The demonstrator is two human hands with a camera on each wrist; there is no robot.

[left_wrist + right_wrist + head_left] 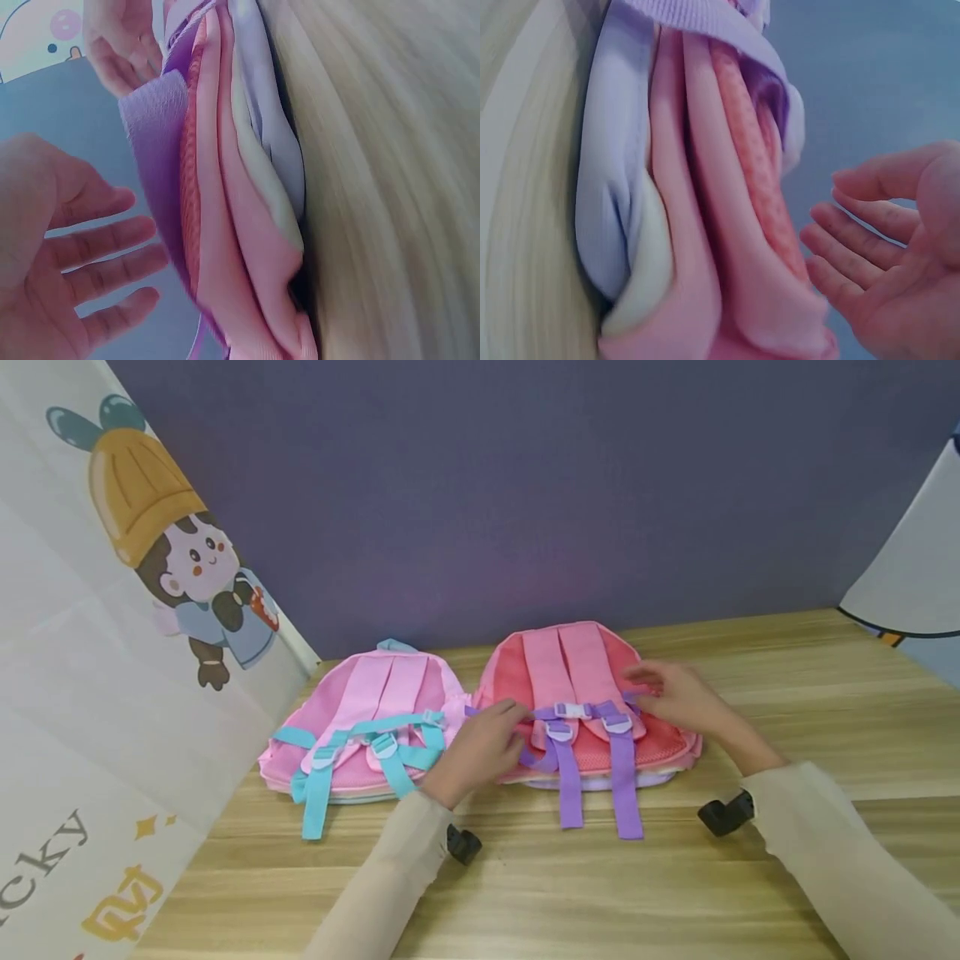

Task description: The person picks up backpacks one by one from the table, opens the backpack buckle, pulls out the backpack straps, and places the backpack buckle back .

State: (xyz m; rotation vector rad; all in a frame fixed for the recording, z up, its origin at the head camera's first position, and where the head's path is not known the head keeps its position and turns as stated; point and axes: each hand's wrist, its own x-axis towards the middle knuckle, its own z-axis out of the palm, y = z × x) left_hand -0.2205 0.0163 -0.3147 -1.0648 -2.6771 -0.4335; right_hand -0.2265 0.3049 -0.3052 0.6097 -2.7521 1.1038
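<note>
Shows a released grip in left hand (483, 743) and right hand (681, 697), at either side of the pink-and-red backpack (591, 668), laid straps-up near the far edge of the table (562, 893), presumably to keep purple straps (571, 785) and white buckle (574, 711) reachable.

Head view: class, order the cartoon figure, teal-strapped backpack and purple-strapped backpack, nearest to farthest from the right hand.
1. Purple-strapped backpack, at the right hand.
2. Teal-strapped backpack, farther left.
3. Cartoon figure, farthest left.
</note>
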